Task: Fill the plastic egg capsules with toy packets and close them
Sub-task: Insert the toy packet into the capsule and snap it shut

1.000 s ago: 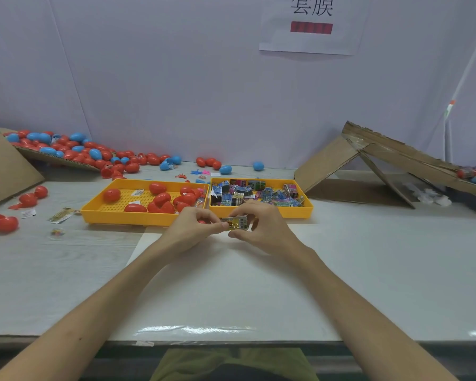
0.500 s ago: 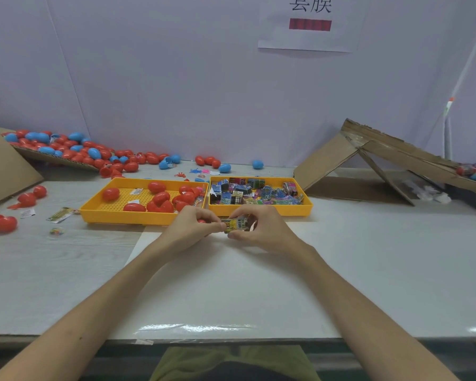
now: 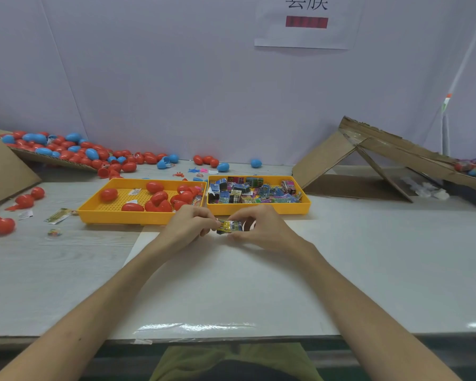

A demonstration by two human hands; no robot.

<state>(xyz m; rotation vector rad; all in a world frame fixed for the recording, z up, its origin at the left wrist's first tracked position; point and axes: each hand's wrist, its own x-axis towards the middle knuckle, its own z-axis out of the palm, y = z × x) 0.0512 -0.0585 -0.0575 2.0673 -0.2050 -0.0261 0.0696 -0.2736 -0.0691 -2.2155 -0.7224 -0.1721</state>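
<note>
A small yellow and blue toy packet (image 3: 229,226) is pinched between both hands just in front of the two yellow trays. My left hand (image 3: 188,226) pinches its left end and my right hand (image 3: 258,229) grips its right end. The left yellow tray (image 3: 93,213) holds several red egg capsules (image 3: 159,198). The right yellow tray (image 3: 304,207) is full of toy packets (image 3: 247,191). I cannot tell whether a capsule sits under my left palm.
Red and blue eggs (image 3: 74,152) lie heaped on cardboard at the back left, with loose ones (image 3: 0,225) at the table's left. A folded cardboard ramp (image 3: 382,158) stands at the back right. A white sheet (image 3: 231,284) covers the near table.
Both hands stay together in front of the trays and work the packet; it now shows more between the fingertips.
</note>
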